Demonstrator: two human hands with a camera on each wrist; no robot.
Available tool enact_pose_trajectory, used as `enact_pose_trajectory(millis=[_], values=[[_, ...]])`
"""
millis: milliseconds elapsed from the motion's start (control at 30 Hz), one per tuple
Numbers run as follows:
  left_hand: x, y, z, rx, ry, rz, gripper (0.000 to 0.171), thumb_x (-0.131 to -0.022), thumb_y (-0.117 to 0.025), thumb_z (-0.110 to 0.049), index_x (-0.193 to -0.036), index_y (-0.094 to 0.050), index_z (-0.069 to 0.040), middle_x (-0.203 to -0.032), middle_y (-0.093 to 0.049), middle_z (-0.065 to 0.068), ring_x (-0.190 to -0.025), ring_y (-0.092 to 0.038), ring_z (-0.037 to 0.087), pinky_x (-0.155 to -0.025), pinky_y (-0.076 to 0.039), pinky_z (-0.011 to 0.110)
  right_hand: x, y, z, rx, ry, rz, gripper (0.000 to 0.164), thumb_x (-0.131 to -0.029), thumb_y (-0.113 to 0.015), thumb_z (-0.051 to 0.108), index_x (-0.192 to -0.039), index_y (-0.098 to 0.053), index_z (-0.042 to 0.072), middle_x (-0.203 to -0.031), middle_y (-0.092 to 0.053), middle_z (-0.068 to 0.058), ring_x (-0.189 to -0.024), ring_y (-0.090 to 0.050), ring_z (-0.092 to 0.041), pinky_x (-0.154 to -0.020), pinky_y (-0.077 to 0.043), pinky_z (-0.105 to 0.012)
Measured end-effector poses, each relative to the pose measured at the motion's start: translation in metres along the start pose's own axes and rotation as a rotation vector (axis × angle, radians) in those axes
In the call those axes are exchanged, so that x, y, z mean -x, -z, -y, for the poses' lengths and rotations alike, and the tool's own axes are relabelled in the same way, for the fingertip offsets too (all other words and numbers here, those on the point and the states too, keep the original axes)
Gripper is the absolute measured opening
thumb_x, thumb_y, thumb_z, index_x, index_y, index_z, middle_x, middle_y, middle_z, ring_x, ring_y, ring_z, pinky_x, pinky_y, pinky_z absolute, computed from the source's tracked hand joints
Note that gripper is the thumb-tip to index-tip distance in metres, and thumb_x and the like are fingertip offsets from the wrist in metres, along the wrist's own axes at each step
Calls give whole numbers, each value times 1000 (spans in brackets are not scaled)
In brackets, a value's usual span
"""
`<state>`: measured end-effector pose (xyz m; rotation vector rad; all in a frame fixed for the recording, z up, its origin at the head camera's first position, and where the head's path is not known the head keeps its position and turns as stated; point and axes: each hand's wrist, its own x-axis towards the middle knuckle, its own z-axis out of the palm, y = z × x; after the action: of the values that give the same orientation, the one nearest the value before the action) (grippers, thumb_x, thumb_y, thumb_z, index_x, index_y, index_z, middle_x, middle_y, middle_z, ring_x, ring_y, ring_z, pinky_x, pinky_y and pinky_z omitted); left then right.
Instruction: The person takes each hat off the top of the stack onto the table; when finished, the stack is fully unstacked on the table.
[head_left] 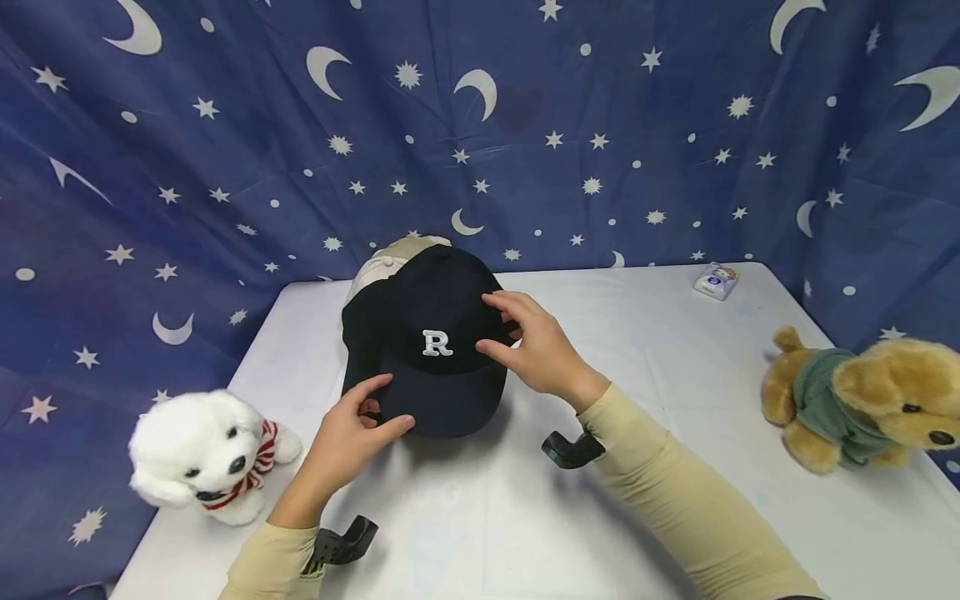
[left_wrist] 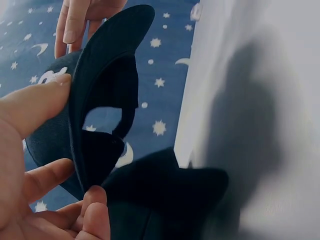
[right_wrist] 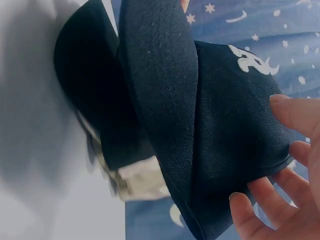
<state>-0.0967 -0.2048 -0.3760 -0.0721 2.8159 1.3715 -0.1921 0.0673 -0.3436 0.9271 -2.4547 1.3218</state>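
Note:
Both hands hold a dark navy baseball cap (head_left: 442,283) with a white letter R on its front. My left hand (head_left: 345,442) grips the brim's left side, its thumb on the upper face and fingertips at the edge. On the other side, my right hand (head_left: 543,346) grips the crown, with the thumb near the front and the fingers along the lower rim. The left wrist view shows the cap's hollow underside and rear strap. Partly covered by it in the head view are another dark cap (head_left: 363,325) and, farther back, a cream cap (head_left: 375,267).
A white plush dog (head_left: 183,446) with a red-striped scarf sits at the left of the white table (head_left: 637,333). At the right are a brown plush dog (head_left: 825,400) in green clothing and a small packet (head_left: 716,281). A blue star-and-moon curtain (head_left: 525,83) hangs behind.

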Motion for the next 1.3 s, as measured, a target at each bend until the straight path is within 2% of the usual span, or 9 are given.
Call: enact_pose_trajectory(millis=[233, 400, 567, 700, 1100, 1300], values=[[-14, -16, -14, 30, -57, 56, 70, -83, -83, -30, -144, -53, -14, -112, -56, 13, -92, -55, 25, -84, -47, 39, 9, 23, -11, 15, -20, -43, 60, -89, -78, 11, -142, -52, -1, -143, -49, -15, -110, -55, -28, -87, -53, -42], [-24, -30, -23, 49, -102, 99, 71, -81, -84, -27, -144, -54, -14, -113, -57, 11, -94, -56, 26, -86, -47, 39, 15, 39, -17, 40, -36, -67, 61, -88, -78, 11, -143, -52, -1, -144, -48, -15, -110, -54, -28, -86, -54, -43], [-35, -44, -32, 67, -142, 137, 71, -80, -85, -25, -144, -54, -14, -107, -56, 9, -96, -54, 26, -82, -47, 38, 21, 55, -24, 69, -65, -92, 63, -88, -78, 10, -143, -51, -1, -145, -46, -17, -112, -54, -30, -86, -54, -45], [-45, -57, -43, 76, -170, 161, 72, -80, -86, -22, -144, -55, -14, -112, -58, 8, -96, -57, 26, -78, -49, 36, 26, 67, -31, 90, -102, -122, 65, -87, -79, 10, -144, -49, -1, -146, -45, -18, -114, -53, -32, -87, -54, -47], [-81, -107, -70, 80, -223, 256, 69, -82, -84, -21, -143, -54, -10, -132, -55, 11, -104, -60, 23, -77, -52, 32, 37, 99, -62, 143, -189, -206, 68, -89, -78, 12, -147, -45, -3, -147, -43, -22, -115, -52, -37, -88, -52, -53], [-96, -136, -82, 63, -220, 275, 67, -83, -84, -21, -142, -56, -12, -129, -57, 9, -103, -59, 19, -74, -51, 30, 43, 115, -85, 177, -227, -232, 66, -90, -76, 11, -146, -45, -4, -149, -42, -24, -117, -53, -38, -89, -51, -52]])
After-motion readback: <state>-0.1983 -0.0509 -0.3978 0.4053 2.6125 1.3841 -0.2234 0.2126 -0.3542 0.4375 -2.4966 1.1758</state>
